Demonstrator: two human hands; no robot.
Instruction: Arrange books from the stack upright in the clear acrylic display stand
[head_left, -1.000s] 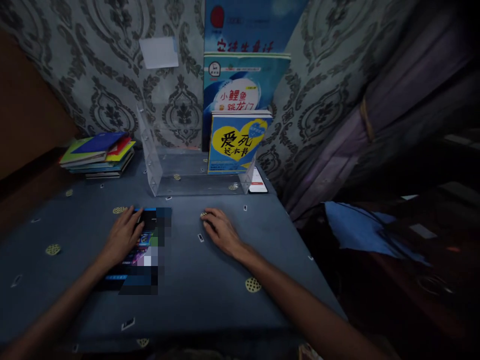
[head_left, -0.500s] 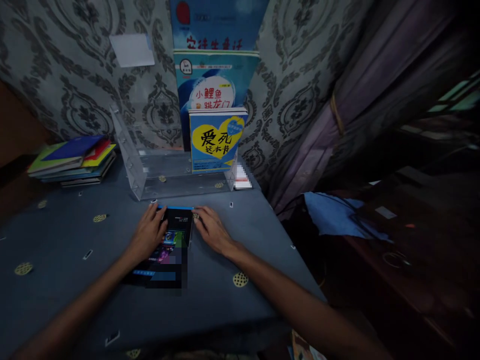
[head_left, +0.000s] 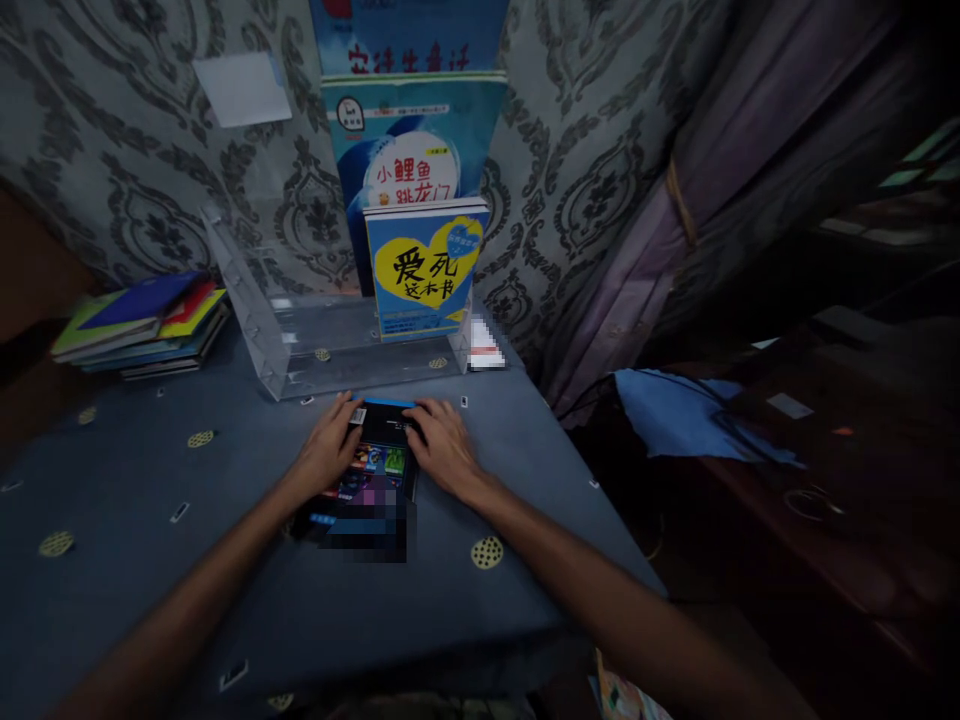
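A black book (head_left: 382, 460) with small colourful pictures and a blue far edge lies on the cloth-covered table. Around its left edge is my left hand (head_left: 326, 447), thumb resting on the cover. My right hand (head_left: 448, 447) grips the far right corner, its thumb also over the cover. Part of the near end is blurred out by pixels. Just beyond the hands stands a clear tiered rack (head_left: 274, 350). On its right side, a blue book with a yellow heart (head_left: 424, 322), a teal book (head_left: 416, 115) and a blue book (head_left: 480, 35) stand one above another.
Several thin books (head_left: 142, 330) lie stacked at the table's left. Patterned curtain (head_left: 585, 130) hangs behind the rack, with a tied purple curtain (head_left: 645, 260) on the right. Past the table's right edge are a blue cloth (head_left: 667, 415) and dark clutter.
Both hands and the black book have shifted right in the picture and slightly toward the rack. The view has also moved a little, with the rack's books sitting slightly higher and further left.
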